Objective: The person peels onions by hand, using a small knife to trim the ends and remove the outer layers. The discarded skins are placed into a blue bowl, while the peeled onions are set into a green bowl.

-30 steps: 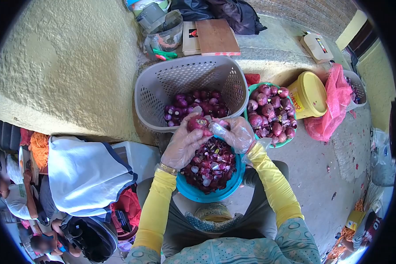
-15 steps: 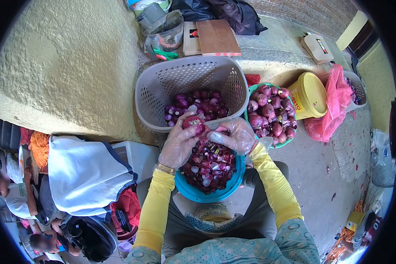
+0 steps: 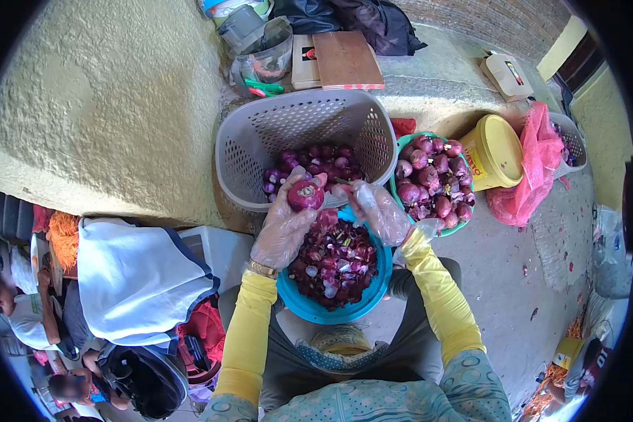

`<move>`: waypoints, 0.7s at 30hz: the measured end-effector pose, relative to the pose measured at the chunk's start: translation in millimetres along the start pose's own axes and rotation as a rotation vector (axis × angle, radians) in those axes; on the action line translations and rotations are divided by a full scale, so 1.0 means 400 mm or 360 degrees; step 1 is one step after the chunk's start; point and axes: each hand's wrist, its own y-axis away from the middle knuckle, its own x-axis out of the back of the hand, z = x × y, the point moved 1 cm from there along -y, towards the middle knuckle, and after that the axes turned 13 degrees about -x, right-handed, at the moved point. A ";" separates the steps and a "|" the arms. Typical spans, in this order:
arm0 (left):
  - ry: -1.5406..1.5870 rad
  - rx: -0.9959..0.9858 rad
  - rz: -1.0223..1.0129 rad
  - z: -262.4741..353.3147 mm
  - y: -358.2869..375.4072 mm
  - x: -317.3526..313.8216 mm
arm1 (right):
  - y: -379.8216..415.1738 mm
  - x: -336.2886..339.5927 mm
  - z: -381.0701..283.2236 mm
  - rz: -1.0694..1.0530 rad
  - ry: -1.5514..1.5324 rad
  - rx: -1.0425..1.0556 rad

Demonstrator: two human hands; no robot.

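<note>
My left hand [image 3: 283, 228], in a clear plastic glove, is closed round a red onion [image 3: 306, 195] with its cut end facing up. Beside it, my right hand [image 3: 381, 212], also gloved, has its fingers bent together; what they grip is too small to make out. Below both hands sits a blue basin [image 3: 383, 271] full of onion skins and scraps [image 3: 334, 264]. Just beyond them stands a grey perforated basket [image 3: 295, 112] with peeled red onions [image 3: 323, 163] in its bottom. A green basin [image 3: 395, 184] heaped with unpeeled onions [image 3: 439, 169] is to the right.
Right of the green basin are a yellow bucket [image 3: 501, 151] and a pink mesh sack [image 3: 534, 176]. Boards [image 3: 348, 60] lie on the ledge behind the basket. A white cloth [image 3: 141, 274] covers something at left. Other people [image 3: 35, 316] sit at the far left and lower right.
My right hand has drawn back slightly from the onion. The onion has turned and shifted a little to the left and up in my left hand, showing more bare purple surface.
</note>
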 end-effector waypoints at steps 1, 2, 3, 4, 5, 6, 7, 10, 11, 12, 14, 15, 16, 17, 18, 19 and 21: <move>-0.0001 -0.0001 0.0001 0.000 0.000 -0.004 | -0.001 -0.005 -0.001 -0.0001 0.0000 0.0000; -0.0064 -0.0030 0.0012 0.000 -0.001 -0.008 | -0.002 -0.011 -0.004 -0.0005 0.0039 0.0140; -0.0129 -0.0059 0.0024 0.000 -0.001 -0.010 | -0.002 -0.014 -0.006 -0.0008 0.0077 0.0280; -0.0130 -0.0057 0.0022 -0.005 -0.001 -0.004 | -0.005 -0.013 -0.001 -0.0006 0.0075 0.0280; -0.0201 -0.0102 0.0018 -0.015 -0.001 0.008 | -0.010 -0.009 0.005 -0.0092 0.0118 0.0329; -0.0271 -0.0148 0.0015 -0.016 -0.003 0.007 | -0.012 -0.006 0.006 -0.0179 0.0162 0.0379; -0.0271 -0.0149 0.0016 -0.015 -0.003 0.007 | -0.012 -0.001 0.007 -0.0179 0.0162 0.0379; -0.0391 -0.0228 0.0054 -0.013 -0.007 0.011 | 0.001 -0.004 -0.008 -0.0491 -0.0071 0.0016; -0.0458 -0.0273 0.0023 -0.020 -0.009 0.025 | 0.014 -0.015 -0.020 -0.0482 -0.0119 0.0056; -0.0525 -0.0316 -0.0007 -0.028 -0.010 0.040 | 0.021 -0.021 -0.029 -0.0472 -0.0168 0.0096; -0.0572 -0.0351 -0.0052 -0.049 -0.014 0.067 | 0.011 -0.027 -0.008 -0.0573 -0.0264 0.0026; -0.0618 -0.0386 -0.0099 -0.048 -0.016 0.064 | 0.010 -0.031 -0.015 -0.0672 -0.0359 -0.0046; -0.0618 -0.0384 -0.0099 -0.047 -0.015 0.061 | 0.015 -0.030 -0.024 -0.0671 -0.0361 -0.0047; -0.0643 -0.0386 -0.0061 -0.047 -0.012 0.057 | 0.023 -0.029 -0.037 -0.0696 -0.0410 -0.0113; -0.0669 -0.0388 -0.0023 -0.045 -0.010 0.050 | 0.027 -0.031 -0.050 -0.0722 -0.0459 -0.0179; -0.0669 -0.0389 -0.0024 -0.045 -0.010 0.047 | 0.024 -0.035 -0.047 -0.0722 -0.0459 -0.0179; -0.0598 -0.0383 0.0018 -0.046 -0.008 0.043 | 0.014 -0.044 -0.032 -0.0716 -0.0570 -0.0095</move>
